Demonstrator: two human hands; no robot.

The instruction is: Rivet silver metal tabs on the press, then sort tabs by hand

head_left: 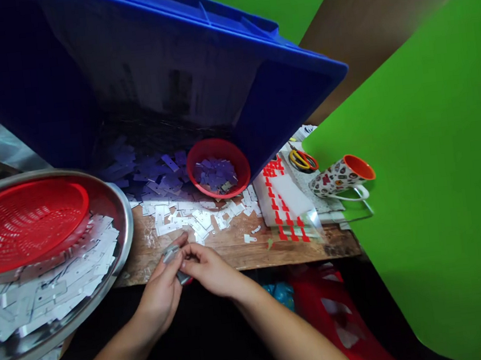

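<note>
My left hand (161,288) and my right hand (209,269) meet at the front edge of the wooden table (230,250). Both pinch a small grey metal plate (171,255) between their fingertips; a bit of red shows under it. Just beyond the hands lies a loose pile of small white metal plates (193,216). Behind the pile stands a small red bowl (218,168) with several plates in it, inside a tilted blue crate (291,94).
At the left a large steel basin (119,227) holds several plates and a red perforated basket (25,222). At the right are a sheet of red stickers (281,198), scissors (302,160) and a patterned mug (343,175). Red plastic (336,313) sits below the table.
</note>
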